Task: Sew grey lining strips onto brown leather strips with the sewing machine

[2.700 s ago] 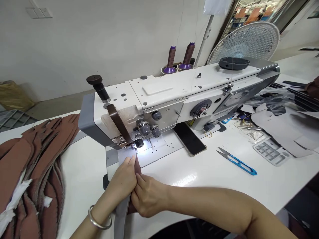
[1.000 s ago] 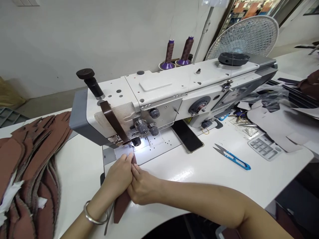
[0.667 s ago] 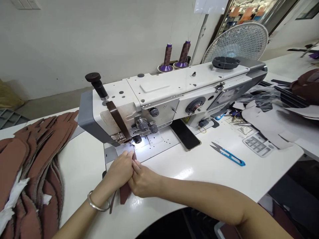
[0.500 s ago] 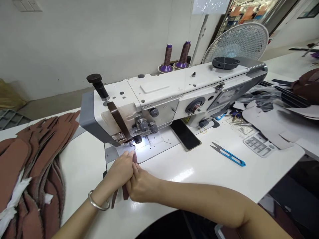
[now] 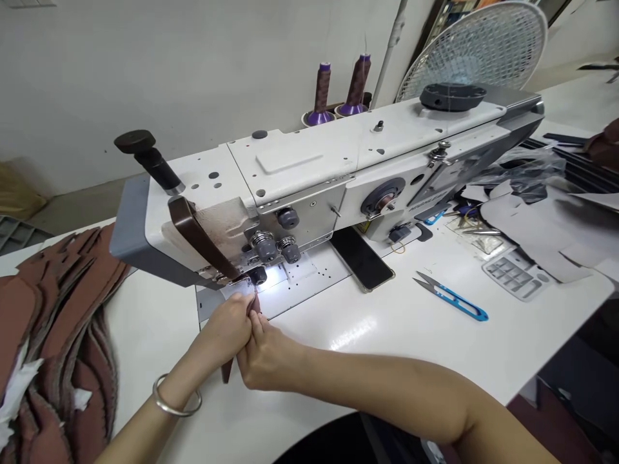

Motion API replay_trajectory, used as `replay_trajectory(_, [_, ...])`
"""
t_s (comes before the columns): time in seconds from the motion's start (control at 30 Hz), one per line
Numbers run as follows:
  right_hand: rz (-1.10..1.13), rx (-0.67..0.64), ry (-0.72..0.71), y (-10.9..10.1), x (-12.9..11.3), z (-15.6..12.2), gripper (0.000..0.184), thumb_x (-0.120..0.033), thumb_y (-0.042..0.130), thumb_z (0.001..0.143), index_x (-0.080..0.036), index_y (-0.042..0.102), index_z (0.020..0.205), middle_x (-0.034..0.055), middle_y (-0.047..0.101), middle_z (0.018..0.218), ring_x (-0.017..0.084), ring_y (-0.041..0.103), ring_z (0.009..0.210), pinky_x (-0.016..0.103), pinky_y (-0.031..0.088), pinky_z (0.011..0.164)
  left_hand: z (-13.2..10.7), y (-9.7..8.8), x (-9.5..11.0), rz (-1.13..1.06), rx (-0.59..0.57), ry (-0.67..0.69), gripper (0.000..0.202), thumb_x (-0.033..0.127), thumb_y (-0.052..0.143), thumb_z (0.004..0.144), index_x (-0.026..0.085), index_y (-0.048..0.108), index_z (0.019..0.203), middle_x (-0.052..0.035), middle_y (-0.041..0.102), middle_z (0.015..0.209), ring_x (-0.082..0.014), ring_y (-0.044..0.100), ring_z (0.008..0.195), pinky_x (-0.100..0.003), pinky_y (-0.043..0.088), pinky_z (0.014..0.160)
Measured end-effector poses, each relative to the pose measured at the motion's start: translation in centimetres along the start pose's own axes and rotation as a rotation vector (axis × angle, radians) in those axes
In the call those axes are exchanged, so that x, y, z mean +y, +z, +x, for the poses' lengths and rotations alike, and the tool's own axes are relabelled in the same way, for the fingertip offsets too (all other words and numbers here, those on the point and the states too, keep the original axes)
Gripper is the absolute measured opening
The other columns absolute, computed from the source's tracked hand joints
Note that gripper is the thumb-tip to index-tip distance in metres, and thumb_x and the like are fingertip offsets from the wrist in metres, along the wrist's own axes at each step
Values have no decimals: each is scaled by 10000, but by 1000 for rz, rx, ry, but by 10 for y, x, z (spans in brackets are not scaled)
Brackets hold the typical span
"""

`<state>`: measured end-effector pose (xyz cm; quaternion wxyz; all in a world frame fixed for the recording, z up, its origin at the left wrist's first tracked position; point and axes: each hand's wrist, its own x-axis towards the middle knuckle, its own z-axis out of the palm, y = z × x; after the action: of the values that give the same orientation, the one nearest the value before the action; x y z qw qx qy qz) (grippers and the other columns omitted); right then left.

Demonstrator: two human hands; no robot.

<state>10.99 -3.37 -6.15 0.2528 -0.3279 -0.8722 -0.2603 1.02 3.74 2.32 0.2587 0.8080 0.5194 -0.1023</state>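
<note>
A brown leather strip (image 5: 256,303) runs out from beneath the needle area of a white sewing machine (image 5: 294,169). My left hand (image 5: 231,323), below a silver bangle, is closed on the strip just in front of the lit stitching spot. Right beside it, my right hand (image 5: 268,357) pinches the same strip between thumb and fingers. The strip's tail (image 5: 227,370) hangs out below both hands over the white table. The presser foot and needle are mostly hidden by the machine head and my left hand.
Stacked brown leather pieces (image 5: 68,309) lie at the left. Right of the needle area are a black phone (image 5: 362,258) and blue thread snips (image 5: 452,296). Thread spools (image 5: 358,84) and a fan (image 5: 476,48) stand behind the machine. Pale scraps (image 5: 532,216) cover the right side.
The view has shifted closer to the machine. Both hands stay together near the needle, and less of the strip shows below them. My left fingers look more curled in.
</note>
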Motion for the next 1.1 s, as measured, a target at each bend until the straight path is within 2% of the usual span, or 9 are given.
replay_trajectory(0.13, [6, -78, -33, 2, 5, 0, 200, -62, 495, 818, 45, 648, 889, 307, 687, 840, 377, 695, 805, 558, 539, 694, 4, -4, 0, 25, 12, -21, 277, 69, 374, 823, 179, 606, 926, -81, 624, 963, -209, 602, 876, -331, 449, 792])
replay_trajectory(0.3, [-44, 23, 18, 4, 10, 1, 201, -69, 481, 814, 12, 661, 853, 278, 698, 822, 363, 695, 793, 543, 539, 710, 9, -4, -2, 39, 34, -6, 346, 96, 360, 862, 178, 642, 1045, -89, 638, 977, -202, 621, 866, -327, 465, 786])
replay_trajectory(0.53, [-39, 7, 17, 11, 19, 2, 182, -64, 486, 779, -46, 662, 822, 236, 706, 832, 341, 671, 765, 586, 496, 789, 8, -2, -1, 143, 15, 43, 354, 107, 301, 887, 169, 646, 938, -88, 623, 923, -199, 596, 761, -325, 442, 711])
replay_trajectory(0.73, [-24, -76, 37, 4, 25, 1, 231, -58, 454, 840, 0, 661, 926, 265, 691, 953, 325, 654, 847, 593, 466, 858, 15, -4, -3, 116, 15, 29, 334, 107, 312, 894, 161, 633, 970, -105, 648, 1001, -224, 611, 901, -340, 441, 803])
replay_trajectory(0.8, [-29, -77, 43, -3, 21, 0, 240, -38, 455, 829, 32, 659, 936, 286, 682, 941, 319, 647, 809, 570, 478, 803, 14, 1, -3, 114, 25, 29, 326, 110, 316, 901, 142, 608, 1041, -120, 633, 1041, -232, 606, 927, -349, 444, 810])
replay_trajectory(0.87, [-10, -41, 73, -11, 15, -2, 217, -16, 457, 794, 18, 666, 845, 276, 683, 843, 308, 633, 719, 480, 480, 643, 9, 7, -4, 112, 47, 33, 327, 114, 318, 907, 129, 569, 1116, -135, 601, 1093, -233, 597, 944, -355, 448, 813])
replay_trajectory(0.93, [23, -7, 96, -18, 11, -2, 201, -7, 457, 761, -23, 657, 737, 249, 676, 749, 303, 620, 662, 385, 410, 515, 3, 13, -3, 113, 62, 40, 328, 108, 314, 909, 125, 544, 1143, -131, 578, 1085, -225, 587, 929, -353, 450, 804])
replay_trajectory(1.0, [43, 4, 95, -22, 11, -1, 203, -4, 455, 732, -39, 650, 688, 241, 672, 716, 297, 608, 623, 351, 357, 474, -2, 16, -2, 118, 60, 47, 324, 99, 304, 910, 134, 546, 1122, -105, 564, 1019, -210, 575, 878, -337, 448, 764])
replay_trajectory(1.1, [54, -19, 49, -22, 16, 1, 214, 9, 447, 709, -24, 658, 698, 234, 664, 692, 253, 562, 541, 356, 360, 483, -5, 17, -3, 135, 51, 70, 304, 92, 314, 901, 166, 572, 1044, -68, 539, 930, -190, 545, 789, -307, 422, 673])
